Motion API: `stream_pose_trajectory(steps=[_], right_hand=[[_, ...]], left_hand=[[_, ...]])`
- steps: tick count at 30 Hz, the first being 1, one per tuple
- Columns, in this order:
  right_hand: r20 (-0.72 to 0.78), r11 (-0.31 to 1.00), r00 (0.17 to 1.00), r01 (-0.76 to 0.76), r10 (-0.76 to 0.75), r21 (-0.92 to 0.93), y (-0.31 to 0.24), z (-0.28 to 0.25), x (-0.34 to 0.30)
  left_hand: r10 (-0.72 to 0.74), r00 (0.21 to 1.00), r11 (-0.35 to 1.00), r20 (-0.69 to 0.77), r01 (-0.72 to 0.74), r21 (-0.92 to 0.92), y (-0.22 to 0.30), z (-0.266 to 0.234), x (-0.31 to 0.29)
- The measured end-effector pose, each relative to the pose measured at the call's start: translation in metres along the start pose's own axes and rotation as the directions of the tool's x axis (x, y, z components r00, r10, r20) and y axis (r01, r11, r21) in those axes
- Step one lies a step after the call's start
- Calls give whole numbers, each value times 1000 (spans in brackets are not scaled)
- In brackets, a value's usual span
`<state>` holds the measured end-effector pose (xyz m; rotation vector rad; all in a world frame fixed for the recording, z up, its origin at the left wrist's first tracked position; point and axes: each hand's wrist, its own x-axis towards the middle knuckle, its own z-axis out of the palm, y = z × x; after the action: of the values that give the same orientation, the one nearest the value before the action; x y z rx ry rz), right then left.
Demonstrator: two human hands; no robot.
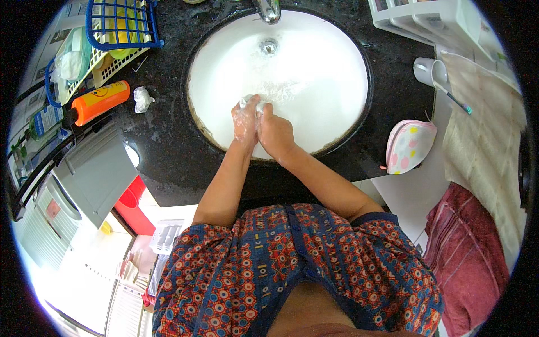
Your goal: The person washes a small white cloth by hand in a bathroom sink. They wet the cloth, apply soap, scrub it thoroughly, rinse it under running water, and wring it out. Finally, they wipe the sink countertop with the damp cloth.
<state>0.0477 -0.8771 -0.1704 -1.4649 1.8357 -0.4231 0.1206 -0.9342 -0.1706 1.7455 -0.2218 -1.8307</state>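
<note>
Basin ahead of you: white, oval, set in a black counter. Your left hand and right hand are pressed against each other above its near part, left of center. Right fingers are curled; left ones are partly hidden. White lather-like stuff sits at the fingertips and streaks your left hand; can't tell if it's all foam or if either hand grips something in it. Drain is beyond your hands, faucet past that at the far rim. On your left: orange bottle lying down, crumpled white lump just beside it. On your right: white cup, spotted pouch nearer you.
</note>
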Motion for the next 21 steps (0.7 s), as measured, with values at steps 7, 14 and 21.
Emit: stream_pose_trajectory(steps=[7,14,21], right_hand=[[-59,998,997,59,-60,-9,7,2,1],[134,945,988,-109,70,309,25,-35,27],[-165,811,954,-115,252,574,25,-115,87]], left_hand=[[-24,1000,996,0,24,91,1,2,2],[45,999,999,23,-44,-27,-10,-3,23],[106,982,994,158,-101,-36,8,-20,36]])
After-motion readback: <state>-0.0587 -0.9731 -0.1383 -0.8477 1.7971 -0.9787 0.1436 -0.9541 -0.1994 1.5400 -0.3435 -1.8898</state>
